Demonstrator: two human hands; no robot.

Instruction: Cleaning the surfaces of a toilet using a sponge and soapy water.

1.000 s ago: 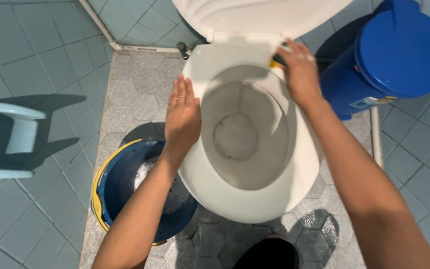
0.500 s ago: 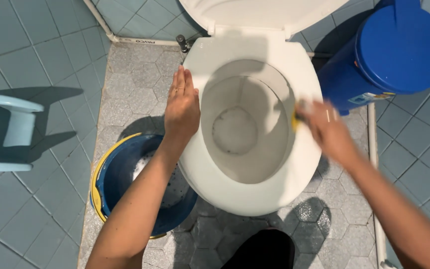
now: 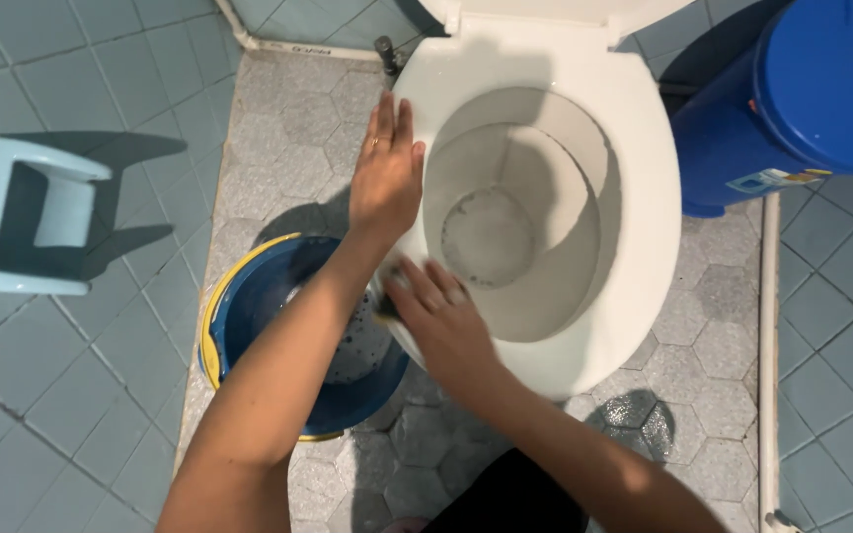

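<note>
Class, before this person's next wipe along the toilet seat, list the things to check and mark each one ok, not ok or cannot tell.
1. Left hand braced flat on the toilet seat: ok.
2. Right hand pressing on the seat's near-left rim: ok.
3. Firm grip on the sponge: cannot tell, mostly hidden and blurred.
4. Lid raised out of the way: ok.
5. Bucket close beside the toilet: ok.
6. Floor dry by the toilet: not ok, wet patch.

We see a white toilet seat (image 3: 644, 197), a dark blue bucket (image 3: 249, 296) with a yellow rim, a blue barrel (image 3: 802, 89), a pale blue stool (image 3: 22, 217) and grey hexagon-patterned floor (image 3: 288, 128).
</note>
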